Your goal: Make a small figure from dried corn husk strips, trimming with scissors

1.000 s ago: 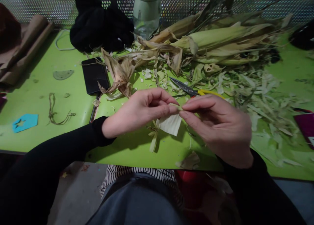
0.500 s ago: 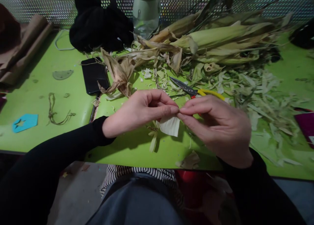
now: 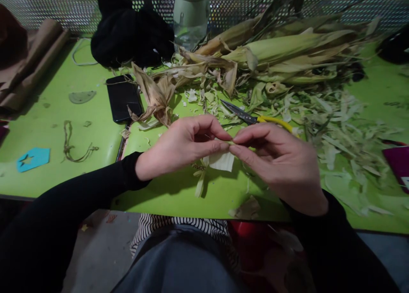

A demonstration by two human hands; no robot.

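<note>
Between my two hands a pale piece of corn husk (image 3: 223,161) hangs over the table's front part. My left hand (image 3: 188,143) pinches its upper edge with thumb and forefinger. From the other side my right hand (image 3: 277,161) pinches the same edge, its fingertips almost touching the left ones. Below my left hand lies a small tied bundle of husk strips (image 3: 200,182), partly hidden by the hand. Just beyond my right hand rest scissors (image 3: 243,113) with yellow handles, which that hand partly covers.
Corn husks (image 3: 281,45) are heaped at the back, with shreds (image 3: 348,143) spread to the right. A phone (image 3: 123,99), a water bottle (image 3: 191,18) and black cloth (image 3: 128,33) stand or lie left of the heap. Twine (image 3: 76,152) and a blue cutout (image 3: 33,159) lie left.
My right hand has shifted slightly left and its fingers have opened a little around the husk edge. The husk piece has risen slightly. My left hand has barely moved.
</note>
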